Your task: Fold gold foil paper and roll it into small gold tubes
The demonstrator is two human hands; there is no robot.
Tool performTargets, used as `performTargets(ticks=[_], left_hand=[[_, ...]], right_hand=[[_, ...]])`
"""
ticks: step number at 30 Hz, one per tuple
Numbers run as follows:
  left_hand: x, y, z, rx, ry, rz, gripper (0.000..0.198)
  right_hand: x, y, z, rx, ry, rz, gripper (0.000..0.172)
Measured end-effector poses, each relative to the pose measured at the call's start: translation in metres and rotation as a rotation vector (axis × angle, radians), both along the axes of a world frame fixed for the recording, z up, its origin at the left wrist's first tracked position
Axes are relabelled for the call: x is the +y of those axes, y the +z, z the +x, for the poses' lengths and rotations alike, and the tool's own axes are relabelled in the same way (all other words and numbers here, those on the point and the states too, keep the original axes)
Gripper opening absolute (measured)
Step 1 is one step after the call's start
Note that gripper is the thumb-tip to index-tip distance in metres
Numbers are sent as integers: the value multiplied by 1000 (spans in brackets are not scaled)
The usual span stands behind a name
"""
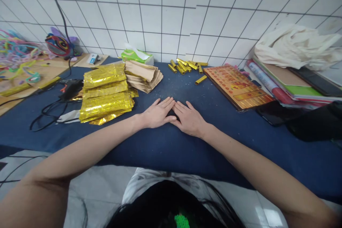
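My left hand point(157, 113) and my right hand point(188, 118) lie flat, palms down, side by side on the dark blue cloth point(165, 142) of the table, fingers stretched out and nearly touching. Neither holds anything. A stack of shiny gold foil sheets point(105, 92) lies to the left of my left hand. Behind it sits a pile of brown paper sheets point(143, 74). Several small rolled gold pieces point(185, 66) lie at the back near the tiled wall. A flat gold-and-orange printed stack point(236, 85) lies to the right.
A green tissue pack point(136, 56) stands at the back. A black glue gun with cable point(70, 89) lies at the left, beside a wooden board point(32, 74) with colourful strips. Books point(283, 85), a white cloth point(296, 44) and a black phone point(275, 112) crowd the right.
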State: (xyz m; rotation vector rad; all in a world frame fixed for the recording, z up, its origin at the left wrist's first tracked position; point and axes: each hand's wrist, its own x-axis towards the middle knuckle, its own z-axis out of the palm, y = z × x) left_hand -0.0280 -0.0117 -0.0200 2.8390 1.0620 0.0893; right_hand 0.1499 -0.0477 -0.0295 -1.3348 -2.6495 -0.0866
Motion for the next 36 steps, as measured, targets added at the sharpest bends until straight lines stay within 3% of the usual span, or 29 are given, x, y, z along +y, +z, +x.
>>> performTargets(ticks=[6, 20, 36], left_hand=[[4, -6, -12, 74, -25, -15, 80], [8, -1, -11, 96, -70, -41, 73], [22, -1, -10, 49, -62, -171, 75]], right_hand=[[-3, 1, 3, -13, 13, -25, 61], [-24, 3, 17, -108, 7, -55, 72], [-46, 11, -25, -121, -19, 3, 93]])
